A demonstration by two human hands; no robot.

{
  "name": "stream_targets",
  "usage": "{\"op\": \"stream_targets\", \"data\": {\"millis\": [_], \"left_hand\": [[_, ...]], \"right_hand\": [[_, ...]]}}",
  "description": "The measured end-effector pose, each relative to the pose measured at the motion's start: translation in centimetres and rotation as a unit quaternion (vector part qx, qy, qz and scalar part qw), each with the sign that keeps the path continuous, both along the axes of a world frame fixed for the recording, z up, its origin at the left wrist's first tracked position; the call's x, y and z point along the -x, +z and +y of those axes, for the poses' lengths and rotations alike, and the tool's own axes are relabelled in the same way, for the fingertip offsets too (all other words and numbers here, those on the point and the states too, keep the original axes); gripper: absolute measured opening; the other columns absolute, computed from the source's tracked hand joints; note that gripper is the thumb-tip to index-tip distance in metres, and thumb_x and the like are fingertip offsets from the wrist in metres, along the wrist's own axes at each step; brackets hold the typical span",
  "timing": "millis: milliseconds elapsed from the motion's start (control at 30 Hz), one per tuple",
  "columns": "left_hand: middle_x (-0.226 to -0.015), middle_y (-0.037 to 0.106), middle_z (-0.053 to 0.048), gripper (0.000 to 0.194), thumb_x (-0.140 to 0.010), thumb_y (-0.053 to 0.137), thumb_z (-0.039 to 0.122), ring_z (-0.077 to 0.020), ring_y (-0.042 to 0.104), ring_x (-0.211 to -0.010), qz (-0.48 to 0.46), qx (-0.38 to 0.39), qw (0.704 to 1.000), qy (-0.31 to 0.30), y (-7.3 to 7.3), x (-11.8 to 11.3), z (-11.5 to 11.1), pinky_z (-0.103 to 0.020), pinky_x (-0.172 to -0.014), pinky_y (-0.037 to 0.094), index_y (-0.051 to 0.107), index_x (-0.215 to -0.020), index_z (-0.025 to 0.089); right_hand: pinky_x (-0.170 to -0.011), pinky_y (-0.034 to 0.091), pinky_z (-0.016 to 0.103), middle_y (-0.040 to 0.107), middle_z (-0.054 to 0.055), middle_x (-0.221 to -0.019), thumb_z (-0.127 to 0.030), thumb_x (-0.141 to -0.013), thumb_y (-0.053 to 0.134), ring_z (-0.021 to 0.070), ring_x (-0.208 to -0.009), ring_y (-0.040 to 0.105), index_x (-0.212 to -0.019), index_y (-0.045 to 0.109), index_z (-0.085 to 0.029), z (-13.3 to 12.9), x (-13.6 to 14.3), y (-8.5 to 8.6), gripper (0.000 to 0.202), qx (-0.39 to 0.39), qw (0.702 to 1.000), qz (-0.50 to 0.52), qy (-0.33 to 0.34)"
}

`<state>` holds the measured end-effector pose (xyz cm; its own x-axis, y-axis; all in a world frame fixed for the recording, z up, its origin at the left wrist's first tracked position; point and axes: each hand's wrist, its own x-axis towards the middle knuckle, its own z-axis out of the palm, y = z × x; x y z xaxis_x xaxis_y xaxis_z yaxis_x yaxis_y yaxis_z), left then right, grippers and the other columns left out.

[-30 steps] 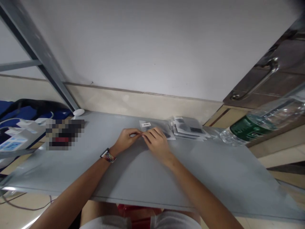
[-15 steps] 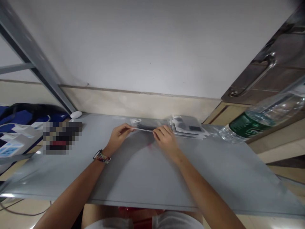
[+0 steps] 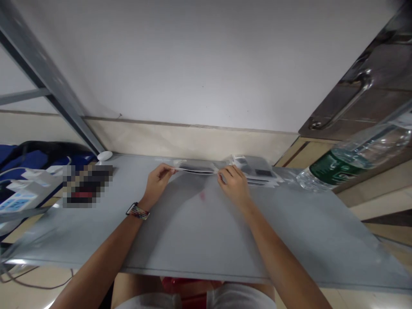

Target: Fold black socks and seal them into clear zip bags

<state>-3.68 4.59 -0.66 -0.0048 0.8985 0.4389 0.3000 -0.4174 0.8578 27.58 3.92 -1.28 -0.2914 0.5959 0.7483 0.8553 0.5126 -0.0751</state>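
Near the back of the grey table [image 3: 193, 240], a clear plastic bag [image 3: 195, 170] with something dark inside is held between my hands. My left hand [image 3: 157, 184], below a wrist with a patterned band, pinches the left end of the bag's white edge. The fingers of my right hand [image 3: 235, 185] are closed on the right end of that edge. A gap shows between the two lips of the bag's near edge. Just beyond my right hand lies a stack of similar clear packets [image 3: 257, 169] with dark contents.
A large plastic bottle with a green label [image 3: 336, 168] is at the table's right. To the left are a pixelated dark object [image 3: 92, 182], a small white round object [image 3: 104, 156] and white plugs on a power strip [image 3: 32, 186]. The wall [image 3: 199, 77] rises behind the table.
My right hand has moved right along the bag's edge, away from my left hand. More of the edge shows between them, and its lips have parted.
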Motion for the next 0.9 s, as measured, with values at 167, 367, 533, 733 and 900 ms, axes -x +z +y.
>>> {"op": "stream_targets", "data": {"millis": [167, 367, 533, 733, 900], "left_hand": [[-0.110, 0.077, -0.007, 0.027, -0.094, 0.073, 0.045, -0.0221, 0.072, -0.098, 0.126, -0.055, 0.991, -0.002, 0.1, -0.2, -0.4, -0.037, -0.094, 0.060, 0.076, -0.109, 0.023], [-0.092, 0.073, -0.003, 0.023, -0.101, 0.064, 0.044, -0.0201, 0.068, -0.084, 0.176, -0.031, 0.983, 0.034, -0.5, -0.4, -0.2, -0.030, -0.077, 0.055, 0.071, -0.098, 0.022], [-0.091, 0.071, -0.004, 0.027, -0.108, 0.049, 0.038, -0.0191, 0.062, -0.073, 0.275, -0.059, 0.957, 0.068, -0.5, -0.2, -0.6, -0.030, -0.067, 0.044, 0.066, -0.095, 0.023], [-0.098, 0.073, -0.006, 0.030, -0.112, 0.044, 0.038, -0.0192, 0.065, -0.075, 0.319, -0.082, 0.940, 0.083, -0.3, -0.5, -1.2, -0.029, -0.068, 0.042, 0.068, -0.101, 0.024], [-0.098, 0.074, -0.005, 0.032, -0.113, 0.044, 0.040, -0.0183, 0.066, -0.076, 0.321, -0.107, 0.938, 0.074, -0.3, -0.7, -1.3, -0.028, -0.069, 0.044, 0.069, -0.102, 0.024]], "right_hand": [[-0.081, 0.053, 0.034, 0.071, 0.006, -0.091, -0.012, -0.099, 0.058, 0.0219, -0.088, 0.067, -0.091, 0.072, -0.022, -0.3, 0.6, -0.3, 0.019, 0.001, 1.000, 0.022, -0.004], [-0.080, 0.054, 0.033, 0.073, 0.006, -0.092, -0.013, -0.101, 0.058, 0.0212, -0.088, 0.069, -0.095, 0.074, -0.021, -0.6, 1.3, -0.3, 0.019, 0.016, 1.000, 0.016, 0.022], [-0.087, 0.055, 0.037, 0.073, 0.007, -0.096, -0.013, -0.103, 0.056, 0.0226, -0.093, 0.067, -0.102, 0.077, -0.021, -1.1, 2.1, -0.2, 0.022, 0.030, 0.998, 0.031, 0.056], [-0.103, 0.056, 0.045, 0.071, 0.013, -0.131, -0.016, -0.103, 0.061, 0.0276, -0.121, 0.064, -0.116, 0.079, -0.024, -1.8, 4.3, -0.2, 0.024, 0.013, 0.994, 0.045, 0.102], [-0.113, 0.050, 0.063, 0.054, 0.021, -0.160, -0.033, -0.093, 0.081, 0.0424, -0.145, 0.049, -0.136, 0.073, -0.021, -1.6, 6.6, 0.2, 0.045, 0.069, 0.997, -0.022, 0.042]]}}
